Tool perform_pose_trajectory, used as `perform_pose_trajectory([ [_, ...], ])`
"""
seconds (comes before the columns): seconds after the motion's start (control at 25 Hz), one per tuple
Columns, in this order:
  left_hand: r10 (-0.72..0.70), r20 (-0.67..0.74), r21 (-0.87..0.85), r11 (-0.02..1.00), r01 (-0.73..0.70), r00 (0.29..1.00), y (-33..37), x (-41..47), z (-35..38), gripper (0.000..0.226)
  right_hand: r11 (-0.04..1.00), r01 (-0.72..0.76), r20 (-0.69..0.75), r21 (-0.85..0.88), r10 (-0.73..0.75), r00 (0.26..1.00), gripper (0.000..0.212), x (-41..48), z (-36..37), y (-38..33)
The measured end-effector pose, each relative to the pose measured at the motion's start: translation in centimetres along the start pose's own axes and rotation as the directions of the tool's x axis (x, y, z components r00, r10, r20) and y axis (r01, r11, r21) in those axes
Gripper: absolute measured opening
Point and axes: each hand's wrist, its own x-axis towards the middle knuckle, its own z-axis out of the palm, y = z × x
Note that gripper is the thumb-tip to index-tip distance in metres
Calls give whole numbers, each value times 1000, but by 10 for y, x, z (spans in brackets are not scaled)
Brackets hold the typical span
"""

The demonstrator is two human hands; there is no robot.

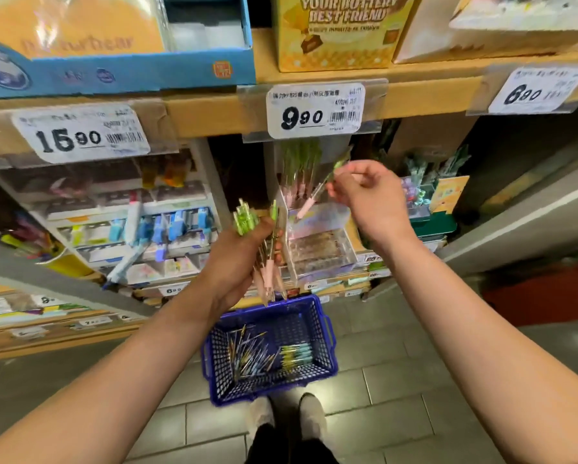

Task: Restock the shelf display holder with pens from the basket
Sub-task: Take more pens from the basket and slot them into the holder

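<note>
The left hand [244, 262] was curled round a bunch of pens [268, 274], their green tops fanning out above the fist and their pink grips pointing down below it. This bunch was held just to the left of the clear display holder [324, 252], which stood on the lower shelf, under the price label reading 9.90 [314, 110]. The right hand [368, 199] was raised higher and to the right, its fingertips pinching a single pen [314, 195] near its green top. That pen hung tilted, with its pink grip end lowest, over the holder's rear part. More pens of the same kind [299, 162] already stood upright at the back of the holder, blurred in the picture, while its front compartments showed clear walls with little in them. The blue basket [220, 363] sat on the tiled floor [398, 380] directly below both hands. It had a loose scatter of pens [257, 353] in its bottom, some gathered in a neater group towards the right side. The person's shoes [261, 413] stood just behind the basket. Other stationery filled the shelves to the left.
</note>
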Motion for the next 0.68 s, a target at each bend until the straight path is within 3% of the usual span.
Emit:
perform_pose_trajectory([
  [0.12,39,-4,-14,999,-39,999,-7,13,4,21,970,114,-153,-215,-149,977,15,22,11,7],
  [0.24,36,-20,-65,997,-37,999,-17,20,11,22,938,172,-180,-301,-233,956,9,34,18,15],
  [0.48,55,-73,-111,992,-63,996,-30,27,17,23,821,356,-13,-447,-405,914,10,40,21,14],
  [0.68,56,-93,-112,992,-66,994,-32,29,16,18,714,441,178,-543,-415,892,13,43,33,19],
])
